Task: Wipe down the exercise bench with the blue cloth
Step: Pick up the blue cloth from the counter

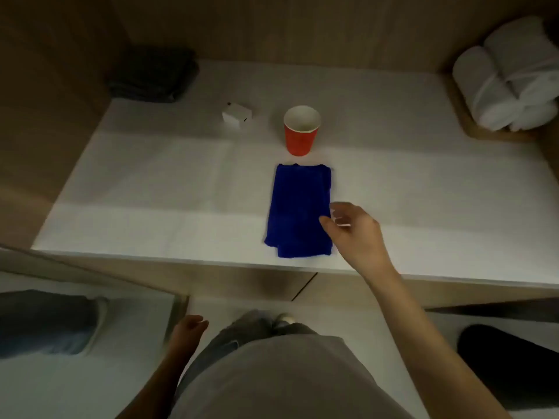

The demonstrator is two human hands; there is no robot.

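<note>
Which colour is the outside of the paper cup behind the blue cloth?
The cup is red-orange outside, with a white inside; the head view shows it clearly.

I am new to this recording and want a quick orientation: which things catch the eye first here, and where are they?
The folded blue cloth stands out most, lying flat near the front edge of the white bench. Just behind it stands an upright red cup, empty as far as its inside shows. The right hand reaches in at the cloth's right edge with its fingers open, while the left hand hangs low beside the body.
</note>
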